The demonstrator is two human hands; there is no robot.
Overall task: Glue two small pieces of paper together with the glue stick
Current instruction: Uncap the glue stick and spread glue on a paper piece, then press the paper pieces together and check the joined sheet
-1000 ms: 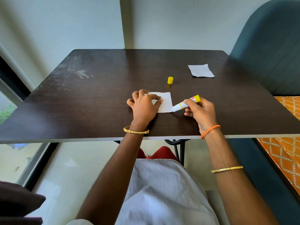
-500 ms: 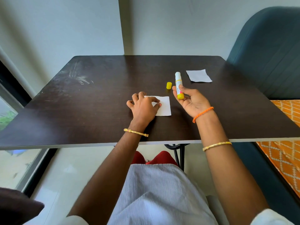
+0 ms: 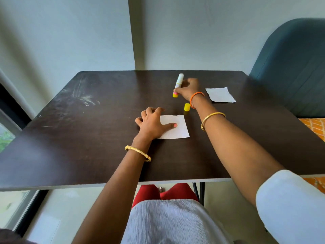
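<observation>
A white paper square [image 3: 177, 131] lies on the dark table [image 3: 88, 138] near the middle. My left hand [image 3: 151, 124] rests on its left part, thumb pressed flat on the sheet. My right hand [image 3: 189, 88] reaches toward the far side of the table and grips the uncapped glue stick [image 3: 178, 85] upright, yellow base down near the tabletop. The yellow cap [image 3: 187, 107] stands on the table between the two hands. A second white paper square [image 3: 219, 95] lies to the right of my right hand.
A teal upholstered chair back [image 3: 290, 67] stands at the table's right. An orange patterned cushion [image 3: 314, 127] shows beyond the right edge. The wall runs right behind the table's far edge. A window frame [image 3: 10, 120] sits at the left.
My right hand lifted the glue stick off the near paper, turned it upright and carried it away past the cap. My left hand stayed on the paper.
</observation>
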